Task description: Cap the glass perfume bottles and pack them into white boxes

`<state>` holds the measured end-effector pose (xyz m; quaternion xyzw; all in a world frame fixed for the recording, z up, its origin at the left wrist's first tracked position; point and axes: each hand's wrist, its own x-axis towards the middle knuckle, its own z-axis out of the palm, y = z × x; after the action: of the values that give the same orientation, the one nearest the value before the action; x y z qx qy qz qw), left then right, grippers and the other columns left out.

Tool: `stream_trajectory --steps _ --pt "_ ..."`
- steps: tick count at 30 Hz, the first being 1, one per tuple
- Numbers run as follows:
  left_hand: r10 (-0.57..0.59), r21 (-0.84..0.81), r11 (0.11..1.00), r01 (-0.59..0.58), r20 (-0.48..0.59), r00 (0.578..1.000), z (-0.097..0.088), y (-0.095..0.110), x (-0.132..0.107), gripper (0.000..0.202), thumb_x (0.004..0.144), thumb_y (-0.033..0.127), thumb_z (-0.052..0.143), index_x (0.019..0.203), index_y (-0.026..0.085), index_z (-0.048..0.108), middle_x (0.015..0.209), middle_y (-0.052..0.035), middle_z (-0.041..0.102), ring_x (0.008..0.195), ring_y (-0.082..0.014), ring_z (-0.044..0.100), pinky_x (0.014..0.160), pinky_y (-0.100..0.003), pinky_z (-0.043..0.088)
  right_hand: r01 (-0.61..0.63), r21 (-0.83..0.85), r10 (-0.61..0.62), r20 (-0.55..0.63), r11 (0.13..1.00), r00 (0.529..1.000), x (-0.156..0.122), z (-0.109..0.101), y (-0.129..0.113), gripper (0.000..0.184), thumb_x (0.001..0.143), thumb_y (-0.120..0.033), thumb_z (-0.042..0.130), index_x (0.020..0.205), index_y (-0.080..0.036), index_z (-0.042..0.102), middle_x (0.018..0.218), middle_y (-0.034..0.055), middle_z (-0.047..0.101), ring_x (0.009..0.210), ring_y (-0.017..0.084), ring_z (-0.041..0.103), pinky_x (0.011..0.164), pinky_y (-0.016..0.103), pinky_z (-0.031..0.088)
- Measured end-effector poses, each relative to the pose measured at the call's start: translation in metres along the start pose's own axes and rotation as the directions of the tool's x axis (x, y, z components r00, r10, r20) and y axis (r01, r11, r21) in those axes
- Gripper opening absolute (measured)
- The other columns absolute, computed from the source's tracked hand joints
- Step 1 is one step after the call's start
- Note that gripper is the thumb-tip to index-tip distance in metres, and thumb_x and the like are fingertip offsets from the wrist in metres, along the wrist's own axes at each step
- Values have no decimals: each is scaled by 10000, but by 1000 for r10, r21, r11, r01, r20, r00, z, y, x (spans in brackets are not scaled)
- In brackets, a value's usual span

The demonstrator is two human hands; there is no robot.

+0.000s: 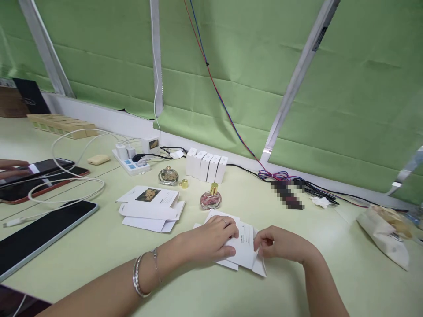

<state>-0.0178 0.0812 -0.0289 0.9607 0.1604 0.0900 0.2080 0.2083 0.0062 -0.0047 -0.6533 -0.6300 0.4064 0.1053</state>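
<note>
My left hand (211, 240) lies on a flat white carton blank (245, 251) on the pale green table, fingers curled over its left side and pressing it down. My right hand (280, 244) pinches the blank's right edge with thumb and fingers. A pink perfume bottle with a gold cap (210, 198) stands just behind the blank. A clear perfume bottle (168, 176) sits farther left with its gold cap (183, 183) beside it. A pile of unfolded printed cartons (150, 208) lies to the left of my hands.
A row of small white boxes (206, 166) stands at the back by a power strip (130, 163). Phones (36, 176) and a tablet (36, 235) lie at left, where another person's fingers (11, 168) touch a phone. Cables (297, 185) run along the wall; a paper bag (385, 235) lies at right.
</note>
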Motion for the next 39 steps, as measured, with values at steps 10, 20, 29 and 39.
stream_trajectory --steps 10,20,29,39 --pt "1 61 998 0 -14 1000 3 -4 0 232 835 266 514 1063 224 503 1143 -72 501 1165 -266 403 933 -378 368 -93 2 93 63 996 994 6 9 -5 284 667 -292 601 465 -178 436 490 -71 263 511 82 234 485 251 160" --pt "-108 82 992 99 104 989 6 2 -6 624 782 535 543 1283 188 412 1467 -168 236 1361 -365 140 1063 -557 151 269 -141 -303 -466 953 831 35 25 -8 325 903 -347 323 1021 -214 595 1063 56 626 1017 189 536 892 323 387" --pt "-244 100 969 225 281 928 2 15 -9 984 677 519 658 1445 213 124 1492 -192 60 1351 -416 48 1027 -652 90 222 -274 -304 -309 936 901 44 41 -16 352 915 -306 333 1090 -258 635 1209 53 591 1126 218 495 973 410 339" --pt "-283 111 959 262 264 922 -5 20 -12 896 729 532 608 1437 202 170 1489 -199 113 1356 -404 87 1025 -649 101 154 -259 -231 -299 953 926 41 47 -18 425 933 -411 263 1200 -279 566 1338 53 480 1260 224 364 1031 449 261"
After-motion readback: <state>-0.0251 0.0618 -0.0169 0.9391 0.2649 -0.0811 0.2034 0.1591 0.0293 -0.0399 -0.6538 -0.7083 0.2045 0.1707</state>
